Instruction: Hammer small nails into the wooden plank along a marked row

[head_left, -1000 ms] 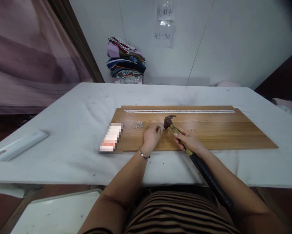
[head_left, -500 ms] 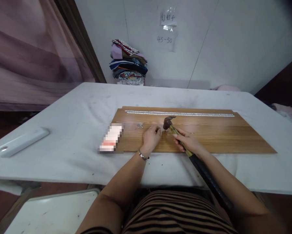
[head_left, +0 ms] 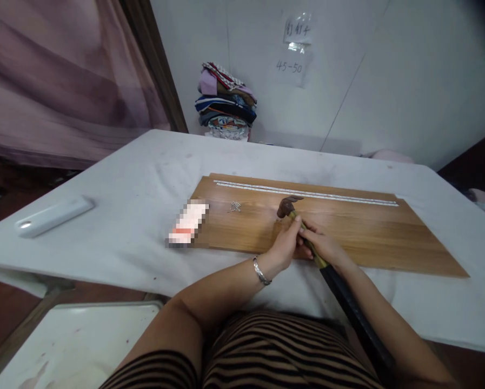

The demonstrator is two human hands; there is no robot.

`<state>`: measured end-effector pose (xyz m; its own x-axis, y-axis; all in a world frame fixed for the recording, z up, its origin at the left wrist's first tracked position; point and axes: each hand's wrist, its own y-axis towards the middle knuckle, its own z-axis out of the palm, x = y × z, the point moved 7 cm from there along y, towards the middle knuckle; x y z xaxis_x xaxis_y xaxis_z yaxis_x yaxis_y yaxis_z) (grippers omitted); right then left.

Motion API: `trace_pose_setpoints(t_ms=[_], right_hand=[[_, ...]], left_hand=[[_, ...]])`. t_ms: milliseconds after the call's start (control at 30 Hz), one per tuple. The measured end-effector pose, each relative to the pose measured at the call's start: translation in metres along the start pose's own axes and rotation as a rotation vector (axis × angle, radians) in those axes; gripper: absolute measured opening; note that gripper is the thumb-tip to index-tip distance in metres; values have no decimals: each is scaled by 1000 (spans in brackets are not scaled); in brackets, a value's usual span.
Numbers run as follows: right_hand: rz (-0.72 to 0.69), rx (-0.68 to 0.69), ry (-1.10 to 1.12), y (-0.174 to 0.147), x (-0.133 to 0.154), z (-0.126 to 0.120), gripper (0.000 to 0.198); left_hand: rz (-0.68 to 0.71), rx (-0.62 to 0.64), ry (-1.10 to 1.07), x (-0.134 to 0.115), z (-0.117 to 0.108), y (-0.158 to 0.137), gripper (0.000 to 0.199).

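Observation:
My right hand [head_left: 322,246] is closed round the yellow-green neck of a claw hammer [head_left: 286,207], whose black grip runs back along my forearm. The rusty head is over a wood-grain board [head_left: 372,232], claw pointing right. My left hand [head_left: 283,244] is against the hammer's neck, just below the head, its fingers meeting those of my right hand. These fingers are closed and partly hidden, so what they hold cannot be made out. A small pile of nails [head_left: 234,207] lies on the board to the left.
Two white printed strips [head_left: 307,192] run along the board's far side. A blurred-out phone-like object [head_left: 188,222] lies at its left end. A long white object [head_left: 53,216] rests on the white-covered table [head_left: 124,178]. Folded cloths [head_left: 226,102] are stacked by the wall. A white stool-like surface [head_left: 92,329] stands below left.
My left hand has moved right, from the board to the hammer's neck and my right hand. The hammer stays in my right hand. The view has tilted and shifted slightly.

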<state>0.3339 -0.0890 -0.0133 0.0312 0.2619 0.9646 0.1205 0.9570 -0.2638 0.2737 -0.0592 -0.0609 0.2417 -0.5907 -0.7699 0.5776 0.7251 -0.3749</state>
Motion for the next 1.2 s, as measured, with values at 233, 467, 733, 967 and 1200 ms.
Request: trace_pose_setpoints(t_ms=[233,467,733,967,1200], right_hand=[[33,16,23,3,-9,2,52],[46,-4,-1,4,-13,5,50],[18,-20,7,1,-14,10,61],[17,-7,24,1,-13,7,52],[26,-12,27,5,-18,1,43]], left_hand=[[-92,-107,-74,8,7,2,49],[50,-131,38,7,-3,7,45],[174,-92,228,6,-16,11,61],[228,-31,285,3,-11,11,62],[255,-20,291,-2,-10,16,54]])
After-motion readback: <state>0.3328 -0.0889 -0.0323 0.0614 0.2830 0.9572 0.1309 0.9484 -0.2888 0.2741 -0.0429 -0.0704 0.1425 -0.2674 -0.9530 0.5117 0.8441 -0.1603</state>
